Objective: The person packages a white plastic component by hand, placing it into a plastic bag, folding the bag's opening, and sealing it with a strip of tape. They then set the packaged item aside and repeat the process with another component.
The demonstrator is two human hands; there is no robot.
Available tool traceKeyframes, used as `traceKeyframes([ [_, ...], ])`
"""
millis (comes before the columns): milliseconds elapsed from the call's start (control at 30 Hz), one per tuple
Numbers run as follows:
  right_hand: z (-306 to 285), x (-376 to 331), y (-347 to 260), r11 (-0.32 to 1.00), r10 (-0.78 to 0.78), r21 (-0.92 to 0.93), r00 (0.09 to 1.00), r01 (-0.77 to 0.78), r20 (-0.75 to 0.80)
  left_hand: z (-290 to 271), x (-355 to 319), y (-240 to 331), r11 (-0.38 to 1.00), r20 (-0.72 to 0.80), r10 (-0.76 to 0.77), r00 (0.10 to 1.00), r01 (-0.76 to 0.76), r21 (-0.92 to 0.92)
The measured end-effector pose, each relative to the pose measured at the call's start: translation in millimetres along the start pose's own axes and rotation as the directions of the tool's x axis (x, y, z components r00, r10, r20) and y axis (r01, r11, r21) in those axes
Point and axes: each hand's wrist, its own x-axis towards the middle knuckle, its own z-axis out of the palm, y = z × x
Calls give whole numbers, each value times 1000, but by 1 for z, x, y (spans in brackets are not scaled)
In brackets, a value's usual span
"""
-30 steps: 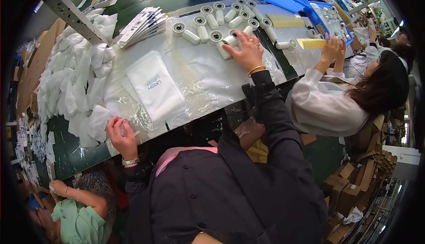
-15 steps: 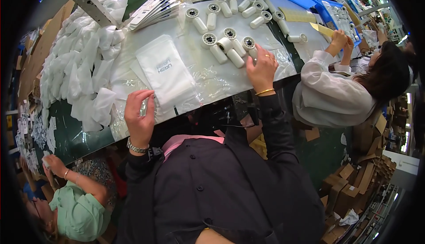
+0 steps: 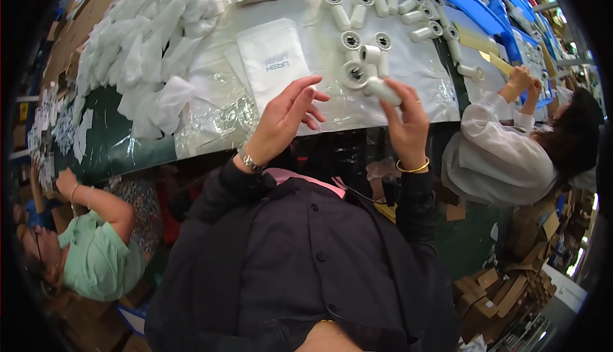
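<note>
On table [image 3: 408, 106], perhaps fifteen white rolls [image 3: 373, 55], one in right hand [image 3: 405, 119]

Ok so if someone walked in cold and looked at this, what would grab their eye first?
Probably the right hand at the table's near edge, gripping a white roll beside a cluster of similar rolls. Next, the left hand raised open-fingered over clear plastic sheeting, just below a flat white pouch. To the far left, a big heap of crumpled white bags covers the table.

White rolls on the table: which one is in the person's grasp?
The roll in the right hand, lifted at the near table edge. The other rolls lie loose on the table, untouched.
</note>
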Motion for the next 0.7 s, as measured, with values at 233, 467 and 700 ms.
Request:
traceKeyframes([
  [233,51,-3,-19,980,-41,197,977,-2,211,-39,-3,-24,852,467,-131,874,340,-398],
  [467,95,-3,-45,998,-47,-33,988,52,148,-7,-21,-24,878,-118,-183,976,108,-467],
  [700,106,-7,-39,989,-87,-106,982,105,165,-17,-25,-37,996,-97,0,995,-9,-85],
])
